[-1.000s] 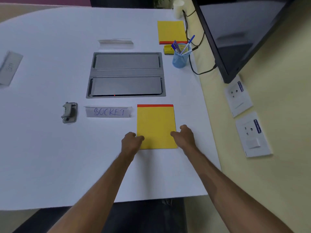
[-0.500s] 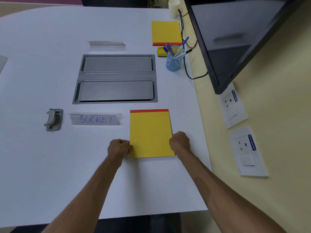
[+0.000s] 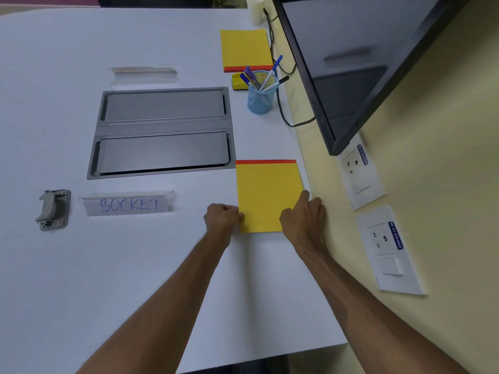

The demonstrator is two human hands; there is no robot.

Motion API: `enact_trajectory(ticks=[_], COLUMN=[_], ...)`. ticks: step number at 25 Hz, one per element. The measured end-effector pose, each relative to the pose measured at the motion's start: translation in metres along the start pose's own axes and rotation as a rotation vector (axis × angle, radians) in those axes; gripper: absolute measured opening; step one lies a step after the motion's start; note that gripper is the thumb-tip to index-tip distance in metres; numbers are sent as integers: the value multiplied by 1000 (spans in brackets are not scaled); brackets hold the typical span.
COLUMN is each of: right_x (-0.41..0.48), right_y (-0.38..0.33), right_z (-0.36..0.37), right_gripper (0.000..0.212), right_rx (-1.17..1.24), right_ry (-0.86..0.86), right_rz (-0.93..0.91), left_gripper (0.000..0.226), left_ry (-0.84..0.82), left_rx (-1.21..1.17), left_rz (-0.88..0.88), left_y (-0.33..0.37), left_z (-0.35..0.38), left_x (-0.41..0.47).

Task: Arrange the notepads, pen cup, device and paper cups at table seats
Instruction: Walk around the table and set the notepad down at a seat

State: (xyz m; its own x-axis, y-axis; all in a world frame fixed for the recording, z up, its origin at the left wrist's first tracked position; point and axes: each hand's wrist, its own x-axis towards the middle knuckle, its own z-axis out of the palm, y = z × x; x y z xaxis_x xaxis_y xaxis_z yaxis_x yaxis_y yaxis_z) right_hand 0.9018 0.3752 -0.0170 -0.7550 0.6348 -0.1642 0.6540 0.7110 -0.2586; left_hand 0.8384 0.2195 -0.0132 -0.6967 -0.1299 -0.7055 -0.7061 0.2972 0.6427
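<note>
On the white table (image 3: pixel 81 265), near its right edge, a yellow notepad (image 3: pixel 266 193) w/ a red strip at its far end is held flat between both hands. Its lower-left corner is pinched by the left hand (image 3: pixel 222 218), whose fingers (image 3: pixel 234 211) are curled tight against that edge. The lower-right corner is covered by the right hand (image 3: pixel 305 220), fingers narrow & laid over the pad's right edge, thumb on the yellow face; that corner is hidden under the palm. Whether the pad is lifted off the surface or pressed on it cannot be told.

2 yellow notepads are counted: the held one, & a second notepad (image 3: pixel 245 48) at the far right of the table, red strip toward the camera. 1 blue mesh pen cup (image 3: pixel 261 99) stands just in front of it, w/ several pens (image 3: pixel 252 78) inside; exact no. hard to make out. A small yellow object (image 3: pixel 239 81) is partly hidden behind the cup. 1 stack of paper cups (image 3: pixel 255 9) is cut off by the top edge. 1 grey punch-like device (image 3: pixel 52 209) lies at the left, beside a clear "SOCKET" sign (image 3: pixel 128 204); a 2nd clear sign (image 3: pixel 143 74) is seen farther off, text unreadable. 1 grey double-lid panel (image 3: pixel 163 132) is set in the table centre. A dark screen (image 3: pixel 364 49) is cropped at the right.
</note>
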Motion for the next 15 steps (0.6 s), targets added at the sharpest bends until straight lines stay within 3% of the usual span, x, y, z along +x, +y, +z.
enact_trajectory(ticks=[8,15], right_x=[15,24], right_y=[6,3], right_z=[22,30], right_gripper=[32,57], right_rx=[-75,-142], right_ry=[12,-7], right_rz=[-1,-38], left_gripper=[22,30], left_ry=[36,14], left_rx=[57,113], left_rz=[28,114], left_y=[11,11], left_z=[29,29], left_x=[19,34])
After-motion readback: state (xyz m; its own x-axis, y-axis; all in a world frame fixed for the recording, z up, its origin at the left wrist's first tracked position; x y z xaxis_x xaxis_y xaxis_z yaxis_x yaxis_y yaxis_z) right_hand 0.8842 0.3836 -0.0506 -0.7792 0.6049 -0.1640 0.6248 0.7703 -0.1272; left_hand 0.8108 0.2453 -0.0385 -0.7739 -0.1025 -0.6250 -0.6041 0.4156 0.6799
